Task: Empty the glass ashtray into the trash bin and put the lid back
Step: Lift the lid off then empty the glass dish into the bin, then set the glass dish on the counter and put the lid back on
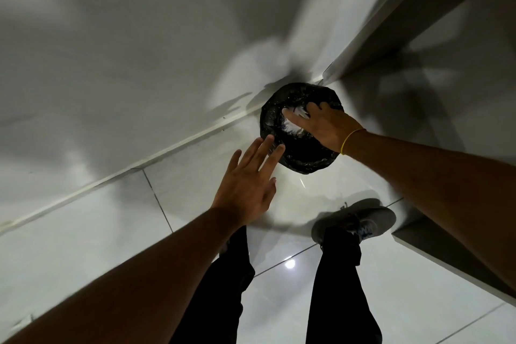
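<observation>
While the left hand [247, 184] reaches forward flat and empty, fingertips at the near rim of the black-lined trash bin [301, 153], the right hand [328, 127] farther on spreads over something glassy, blurred, inside it, by the wall.

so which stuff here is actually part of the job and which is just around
Part of the job:
- trash bin, lined with a black bag, lid off and not in view
- glass ashtray, a blurred clear shape under the right hand over the bin
- left hand, open, fingertips at the bin's rim

Just around:
- grey shoe
- tiled floor
- wall
- yellow wristband
</observation>
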A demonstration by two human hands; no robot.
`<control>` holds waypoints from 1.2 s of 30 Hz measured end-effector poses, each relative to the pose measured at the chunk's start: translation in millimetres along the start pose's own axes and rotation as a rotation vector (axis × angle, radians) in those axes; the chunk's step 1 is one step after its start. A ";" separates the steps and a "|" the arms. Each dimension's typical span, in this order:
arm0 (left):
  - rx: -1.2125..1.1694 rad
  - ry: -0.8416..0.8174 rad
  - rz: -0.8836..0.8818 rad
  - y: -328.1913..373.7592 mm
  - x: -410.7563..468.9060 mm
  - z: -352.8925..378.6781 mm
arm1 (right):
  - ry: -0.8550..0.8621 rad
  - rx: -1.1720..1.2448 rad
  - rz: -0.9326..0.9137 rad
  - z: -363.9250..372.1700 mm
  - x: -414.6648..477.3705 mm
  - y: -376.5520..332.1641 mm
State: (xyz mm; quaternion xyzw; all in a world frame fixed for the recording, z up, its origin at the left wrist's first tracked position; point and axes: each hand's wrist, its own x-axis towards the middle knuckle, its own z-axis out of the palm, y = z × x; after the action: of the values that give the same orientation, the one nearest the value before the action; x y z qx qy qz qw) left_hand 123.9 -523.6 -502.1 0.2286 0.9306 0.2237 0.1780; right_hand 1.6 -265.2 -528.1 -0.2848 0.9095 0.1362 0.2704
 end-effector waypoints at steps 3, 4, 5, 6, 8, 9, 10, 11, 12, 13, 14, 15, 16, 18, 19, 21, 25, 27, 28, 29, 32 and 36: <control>0.010 0.037 0.016 4.3 5.8 -0.7 | -0.045 0.004 0.025 -1.8 2.2 3.5; 0.010 0.041 0.015 5.1 8.0 -1.5 | -0.043 0.010 0.037 -2.1 2.9 2.8; 0.008 0.040 0.015 5.9 10.0 -2.3 | -0.030 0.022 0.040 -2.2 3.1 1.7; 0.006 0.038 0.016 6.7 11.7 -2.6 | -0.005 0.037 0.036 -1.1 2.6 0.8; 0.017 0.035 0.023 6.1 13.6 -3.4 | 0.030 0.064 0.024 0.7 2.5 -1.3; 0.025 0.031 0.029 5.4 14.4 -3.4 | 0.024 0.074 0.025 0.9 2.5 -0.6; 0.034 0.025 0.033 4.5 14.6 -3.2 | 0.007 0.082 0.034 1.0 2.6 0.3; 0.043 0.021 0.034 3.8 14.4 -3.0 | -0.008 0.087 0.049 1.1 1.9 1.0; 0.049 0.017 0.033 3.3 14.4 -3.1 | -0.012 0.087 0.061 0.8 1.3 1.3; 0.053 0.013 0.034 2.8 14.5 -3.6 | -0.004 0.088 0.070 0.2 0.4 1.1; 0.059 0.010 0.037 2.5 15.0 -4.0 | 0.013 0.093 0.075 0.0 -0.3 0.7; 0.064 0.007 0.041 2.2 16.0 -4.6 | 0.031 0.097 0.079 -0.5 -0.7 0.1; 0.070 0.006 0.043 1.6 16.5 -5.1 | 0.043 0.100 0.085 0.1 -0.7 -0.5; 0.078 0.008 0.047 1.1 17.8 -7.5 | 0.026 0.094 0.108 -1.7 -0.1 0.8; 0.079 0.010 0.051 0.8 18.5 -9.2 | 0.009 0.098 0.127 -3.3 -1.1 1.7; 0.079 0.015 0.055 2.3 19.9 -15.8 | 0.012 0.162 0.176 -6.3 -4.9 1.5; 0.099 0.050 0.093 15.8 23.2 -49.8 | 0.097 0.491 0.415 -24.3 -33.8 2.0; 0.107 0.072 0.103 26.2 20.8 -71.3 | 0.186 0.782 0.654 -37.2 -57.7 -3.1; 0.114 0.077 0.105 32.6 17.1 -81.2 | 0.223 0.970 0.788 -43.6 -73.1 -8.7; 0.124 0.095 0.118 42.0 16.3 -97.1 | 0.263 1.177 0.923 -58.4 -92.9 -11.5; 0.112 0.123 0.138 67.0 4.4 -136.2 | 0.347 1.826 1.155 -98.6 -147.8 -29.0; 0.049 0.155 0.172 105.0 -16.2 -189.8 | 0.405 2.258 1.129 -149.5 -239.8 -49.1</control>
State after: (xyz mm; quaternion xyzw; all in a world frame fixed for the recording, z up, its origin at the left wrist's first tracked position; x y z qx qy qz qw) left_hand 91.4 -511.8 -287.3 0.2939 0.9236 0.2325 0.0801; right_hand 134.6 -258.1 -274.0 0.5105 0.5389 -0.6586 0.1232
